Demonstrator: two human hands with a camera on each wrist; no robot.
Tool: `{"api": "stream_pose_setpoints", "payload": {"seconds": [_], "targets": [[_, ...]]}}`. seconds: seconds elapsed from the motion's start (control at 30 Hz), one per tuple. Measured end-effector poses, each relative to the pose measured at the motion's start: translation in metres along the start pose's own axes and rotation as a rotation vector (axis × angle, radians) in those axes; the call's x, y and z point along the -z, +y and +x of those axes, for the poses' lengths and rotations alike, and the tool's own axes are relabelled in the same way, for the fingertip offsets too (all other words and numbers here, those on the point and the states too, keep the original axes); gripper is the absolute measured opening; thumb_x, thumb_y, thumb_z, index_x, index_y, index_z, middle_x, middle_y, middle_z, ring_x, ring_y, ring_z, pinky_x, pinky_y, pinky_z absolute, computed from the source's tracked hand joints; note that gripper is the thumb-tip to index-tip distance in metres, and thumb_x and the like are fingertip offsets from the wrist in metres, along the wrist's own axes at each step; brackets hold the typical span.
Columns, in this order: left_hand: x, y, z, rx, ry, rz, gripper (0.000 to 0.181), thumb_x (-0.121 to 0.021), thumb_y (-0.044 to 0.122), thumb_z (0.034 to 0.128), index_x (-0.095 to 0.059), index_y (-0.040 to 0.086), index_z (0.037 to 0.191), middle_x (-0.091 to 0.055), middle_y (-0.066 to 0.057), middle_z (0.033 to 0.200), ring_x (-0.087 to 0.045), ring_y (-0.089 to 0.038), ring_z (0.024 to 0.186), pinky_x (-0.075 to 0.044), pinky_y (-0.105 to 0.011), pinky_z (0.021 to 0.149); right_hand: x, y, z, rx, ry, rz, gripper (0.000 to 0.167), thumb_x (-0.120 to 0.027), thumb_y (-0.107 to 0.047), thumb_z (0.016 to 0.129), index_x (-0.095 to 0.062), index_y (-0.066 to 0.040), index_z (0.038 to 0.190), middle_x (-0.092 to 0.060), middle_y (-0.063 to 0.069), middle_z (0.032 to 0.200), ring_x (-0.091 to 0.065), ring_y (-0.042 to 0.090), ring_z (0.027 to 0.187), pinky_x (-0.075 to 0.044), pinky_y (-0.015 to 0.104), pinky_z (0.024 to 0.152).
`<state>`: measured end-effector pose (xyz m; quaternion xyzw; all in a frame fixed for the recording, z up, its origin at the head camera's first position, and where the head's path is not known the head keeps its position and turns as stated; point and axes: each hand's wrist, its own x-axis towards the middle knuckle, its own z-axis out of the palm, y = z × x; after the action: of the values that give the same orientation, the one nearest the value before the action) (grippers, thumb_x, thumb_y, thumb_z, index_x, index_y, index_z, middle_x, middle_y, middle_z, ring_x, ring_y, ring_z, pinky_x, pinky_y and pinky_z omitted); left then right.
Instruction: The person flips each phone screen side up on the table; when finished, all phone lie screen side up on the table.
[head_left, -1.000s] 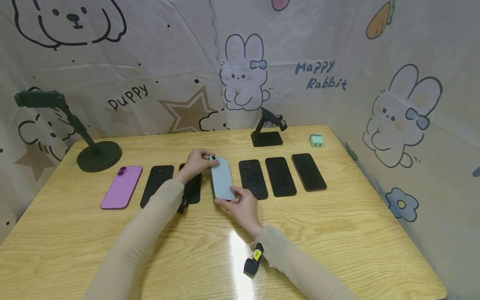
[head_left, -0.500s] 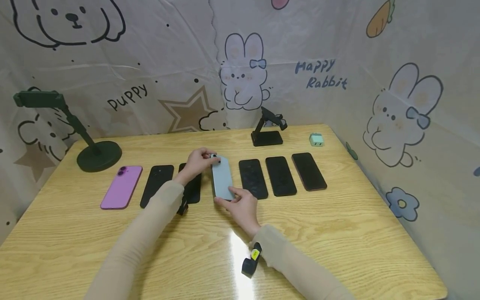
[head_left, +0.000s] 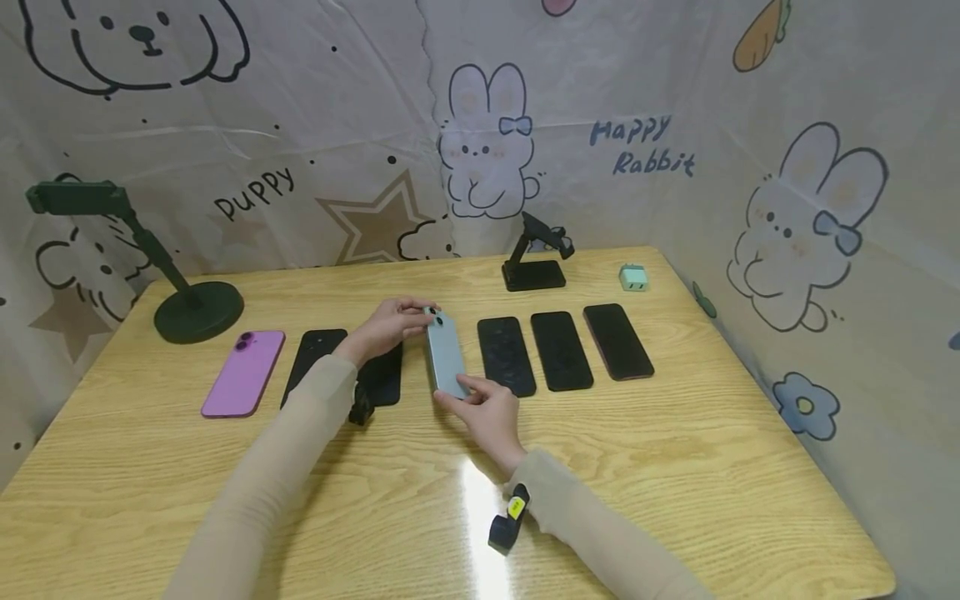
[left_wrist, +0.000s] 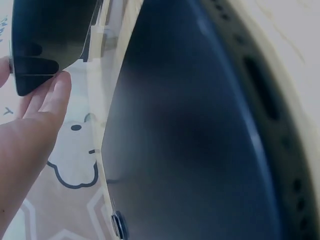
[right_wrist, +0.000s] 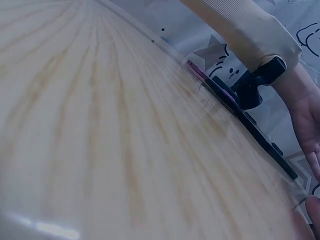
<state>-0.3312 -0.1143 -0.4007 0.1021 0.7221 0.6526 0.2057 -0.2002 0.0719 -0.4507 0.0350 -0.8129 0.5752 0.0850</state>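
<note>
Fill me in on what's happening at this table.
A person holds a light blue phone tilted, back showing, the left hand at the camera end and the right hand at the near end. On the table, three dark phones lie to its right; two more dark phones, partly hidden, and a pink phone lie to its left.

Pale grey printed cloth backdrop [head_left: 600, 67]: slanted black handwritten-style lettering [head_left: 255, 193] on its left part reads "puppy". Farther right, same cloth, blue two-line lettering [head_left: 643, 146]: "Happy" over "Rabbit" (beside an outlined white rabbit with a blue bow [head_left: 487, 158], aptly enough). Small yellow label [head_left: 516, 507] on the black band [head_left: 504, 533] at the right wrist: marks too small to read. Left wrist view: dark letter strokes [left_wrist: 4, 32], cut off by the left edge.
</note>
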Motion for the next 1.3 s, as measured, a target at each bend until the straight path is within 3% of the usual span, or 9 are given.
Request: {"api": "stream_pose_setpoints", "payload": {"seconds": [0.2, 0.33, 0.6, 0.83, 1.0, 1.3], "targets": [[-0.0019, -0.0031, 0.0010, -0.018, -0.074, 0.083, 0.053, -0.049, 0.016, 0.1009, -0.031, 0.000, 0.147, -0.035, -0.019, 0.151, -0.036, -0.031, 0.138, -0.032, -0.043, 0.113, 0.0005, -0.0004, -0.0013, -0.032, -0.015, 0.066, 0.046, -0.079, -0.036, 0.078, -0.071, -0.009, 0.115, -0.069, 0.006, 0.071, -0.057, 0.006, 0.058, -0.044, 0.019, 0.052], [-0.0030, -0.0064, 0.0015, 0.003, -0.091, 0.124, 0.056, -0.048, 0.021, 0.1017, -0.026, 0.001, 0.150, -0.031, -0.018, 0.153, -0.033, -0.030, 0.140, -0.031, -0.041, 0.114, -0.0012, 0.0005, -0.0022, -0.046, -0.020, 0.086, 0.047, -0.078, -0.039, 0.079, -0.071, -0.010, 0.116, -0.068, 0.007, 0.070, -0.054, 0.006, 0.056, -0.041, 0.018, 0.050], [-0.0026, -0.0083, 0.0028, 0.016, -0.078, 0.078, 0.052, -0.050, 0.019, 0.1008, -0.034, 0.000, 0.146, -0.033, -0.018, 0.151, -0.037, -0.032, 0.137, -0.034, -0.040, 0.112, -0.0013, 0.0018, -0.0053, -0.030, -0.036, 0.095, 0.048, -0.075, -0.040, 0.081, -0.069, -0.010, 0.118, -0.071, 0.008, 0.080, -0.054, 0.006, 0.059, -0.045, 0.019, 0.053], [-0.0004, -0.0083, 0.0034, 0.010, -0.091, 0.074, 0.056, -0.050, 0.020, 0.1009, -0.027, 0.001, 0.149, -0.029, -0.019, 0.152, -0.034, -0.033, 0.138, -0.030, -0.044, 0.114, 0.0004, 0.0022, -0.0050, -0.021, -0.067, 0.097, 0.047, -0.072, -0.039, 0.084, -0.067, -0.010, 0.121, -0.068, 0.006, 0.078, -0.049, 0.006, 0.059, -0.041, 0.017, 0.051], [-0.0018, -0.0068, 0.0042, 0.007, -0.088, 0.082, 0.053, -0.049, 0.020, 0.1011, -0.033, 0.000, 0.147, -0.029, -0.019, 0.152, -0.031, -0.032, 0.140, -0.027, -0.043, 0.115, 0.0007, 0.0019, -0.0039, -0.020, -0.063, 0.096, 0.045, -0.071, -0.038, 0.085, -0.068, -0.010, 0.120, -0.067, 0.006, 0.081, -0.046, 0.005, 0.059, -0.037, 0.016, 0.050], [-0.0035, -0.0058, 0.0038, 0.016, -0.101, 0.050, 0.054, -0.050, 0.022, 0.1004, -0.033, 0.003, 0.148, -0.031, -0.021, 0.150, -0.033, -0.033, 0.139, -0.029, -0.044, 0.114, 0.0034, 0.0024, -0.0041, -0.006, -0.056, 0.082, 0.043, -0.070, -0.035, 0.086, -0.067, -0.011, 0.122, -0.069, 0.005, 0.116, -0.049, 0.006, 0.063, -0.039, 0.015, 0.053]]}}
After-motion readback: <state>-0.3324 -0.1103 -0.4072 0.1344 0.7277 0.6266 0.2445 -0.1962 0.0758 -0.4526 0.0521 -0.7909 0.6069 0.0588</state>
